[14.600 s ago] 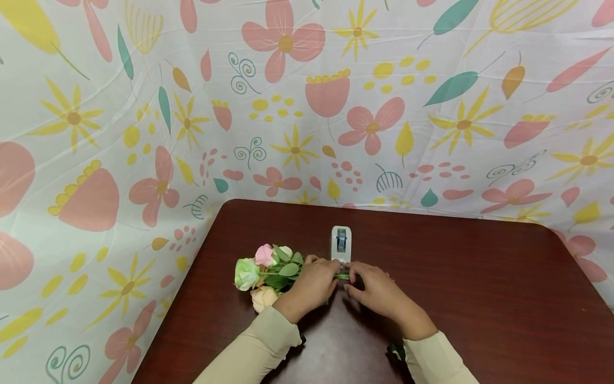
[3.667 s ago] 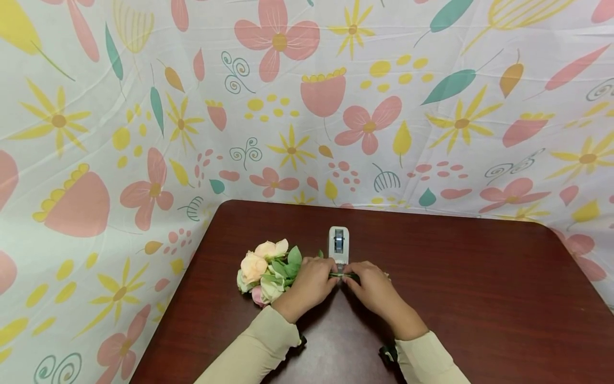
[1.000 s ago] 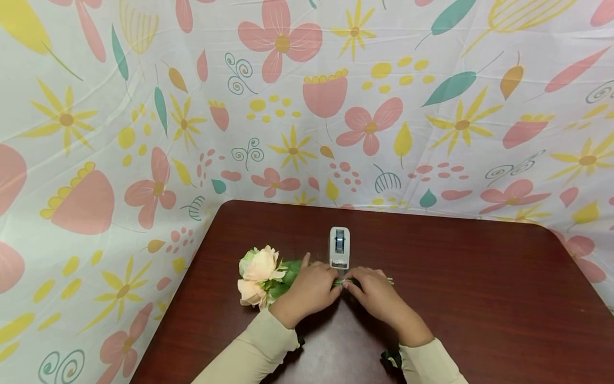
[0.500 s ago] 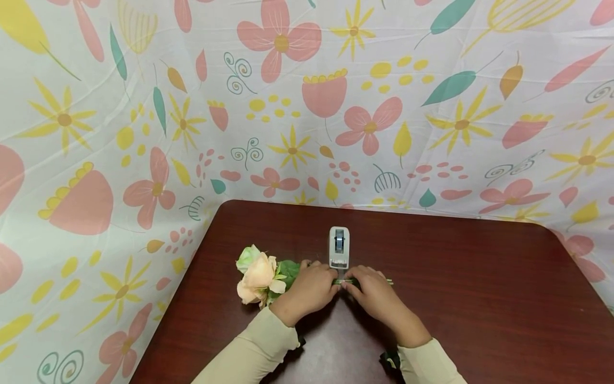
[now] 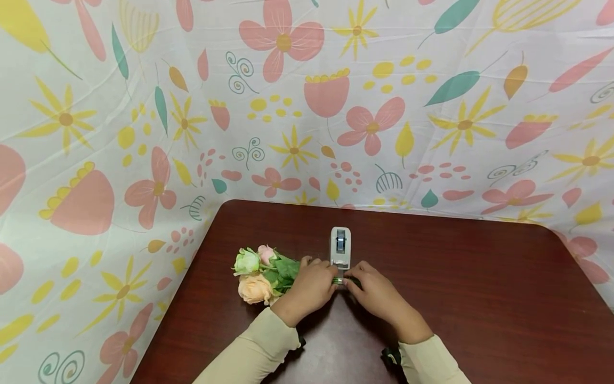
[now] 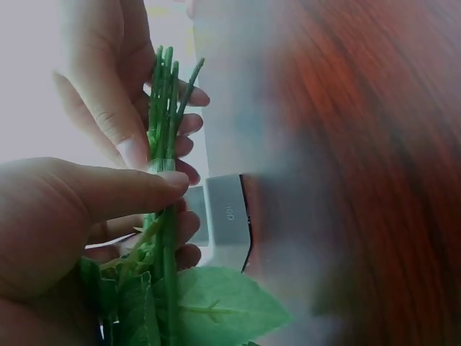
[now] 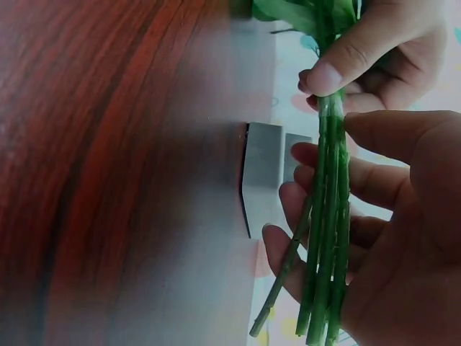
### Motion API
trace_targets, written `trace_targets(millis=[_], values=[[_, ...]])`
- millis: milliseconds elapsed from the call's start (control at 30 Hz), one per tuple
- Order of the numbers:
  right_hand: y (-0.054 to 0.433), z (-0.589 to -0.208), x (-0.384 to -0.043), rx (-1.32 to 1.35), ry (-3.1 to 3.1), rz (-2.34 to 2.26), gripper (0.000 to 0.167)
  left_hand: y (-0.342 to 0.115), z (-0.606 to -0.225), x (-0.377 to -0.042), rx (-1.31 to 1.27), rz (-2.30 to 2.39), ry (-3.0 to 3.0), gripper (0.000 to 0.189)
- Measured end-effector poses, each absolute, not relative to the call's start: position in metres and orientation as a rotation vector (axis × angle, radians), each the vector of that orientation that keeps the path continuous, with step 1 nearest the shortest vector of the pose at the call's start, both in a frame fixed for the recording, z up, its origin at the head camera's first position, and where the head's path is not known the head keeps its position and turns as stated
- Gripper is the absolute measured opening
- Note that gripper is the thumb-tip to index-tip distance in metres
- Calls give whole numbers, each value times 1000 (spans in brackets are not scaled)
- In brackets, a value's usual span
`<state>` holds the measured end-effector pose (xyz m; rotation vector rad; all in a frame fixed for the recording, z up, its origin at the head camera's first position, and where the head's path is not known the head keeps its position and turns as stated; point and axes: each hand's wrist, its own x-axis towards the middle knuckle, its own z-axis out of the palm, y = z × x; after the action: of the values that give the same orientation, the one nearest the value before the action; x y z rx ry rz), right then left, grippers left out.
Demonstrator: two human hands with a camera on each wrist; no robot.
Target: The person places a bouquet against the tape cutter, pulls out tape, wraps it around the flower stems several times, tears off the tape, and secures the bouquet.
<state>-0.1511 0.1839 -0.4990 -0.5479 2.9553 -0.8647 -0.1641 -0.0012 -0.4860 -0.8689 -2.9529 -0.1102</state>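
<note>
A bunch of roses (image 5: 254, 288), green, pink and peach with green leaves, lies sideways with its blooms to the left. My left hand (image 5: 312, 282) grips its stems just below the leaves, thumb on top in the left wrist view. My right hand (image 5: 376, 290) holds the lower stems (image 7: 324, 216) between its thumb and curled fingers. Clear tape (image 7: 330, 107) lies around the stems between the two hands. Right behind the stems stands a white tape dispenser (image 5: 340, 248), with a strip of tape reaching from its front edge toward the stems. My fingertips partly hide that strip.
The dark red-brown wooden table (image 5: 455, 277) extends to the right and in front of the hands. A white cloth with printed flowers (image 5: 384, 106) hangs behind the table and along its left side.
The bunch has turned about its stems: peach roses were uppermost, and now the green and pink ones show at the top with peach below. Both hands stay near the dispenser.
</note>
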Motion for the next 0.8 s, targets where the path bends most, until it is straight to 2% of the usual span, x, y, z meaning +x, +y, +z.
trace_targets(millis=[200, 500, 800], values=[[183, -499, -151, -548, 2952, -828, 29, -1, -491, -166, -863, -162, -2902, 15], [183, -501, -153, -626, 3040, -809, 8, -1, -495, -169, -856, -251, -2876, 14], [183, -506, -152, -655, 3114, -873, 8, -1, -490, -169, -856, -276, -2868, 11]])
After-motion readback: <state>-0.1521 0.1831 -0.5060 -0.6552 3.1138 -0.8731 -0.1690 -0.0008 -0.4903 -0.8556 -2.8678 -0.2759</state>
